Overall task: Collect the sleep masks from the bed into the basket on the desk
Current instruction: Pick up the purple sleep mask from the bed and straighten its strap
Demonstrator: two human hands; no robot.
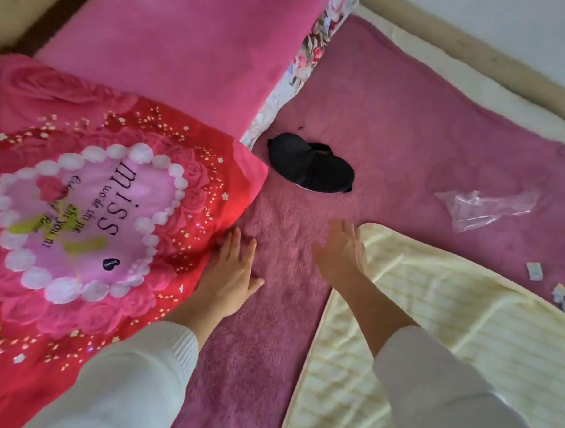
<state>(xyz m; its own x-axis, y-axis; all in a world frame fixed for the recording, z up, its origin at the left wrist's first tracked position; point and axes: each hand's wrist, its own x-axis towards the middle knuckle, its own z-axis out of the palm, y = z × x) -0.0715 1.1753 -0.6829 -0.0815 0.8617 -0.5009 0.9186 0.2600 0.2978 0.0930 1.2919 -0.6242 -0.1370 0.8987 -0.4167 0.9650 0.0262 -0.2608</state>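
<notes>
A black sleep mask [310,165] lies on the purple fleece bed cover [406,122], just beyond both hands and beside the corner of a red pillow. My left hand [232,269] rests flat on the cover at the red pillow's edge, fingers spread, holding nothing. My right hand [342,251] hovers flat above the cover at the edge of a pale yellow blanket, fingers extended toward the mask, and it is empty. The basket and the desk are out of view.
A red pillow with a heart print [92,213] fills the left. A pink pillow [184,50] lies behind it. A pale yellow quilted blanket [430,347] covers the lower right. A clear plastic bag [483,208] and small paper scraps [535,270] lie at the right.
</notes>
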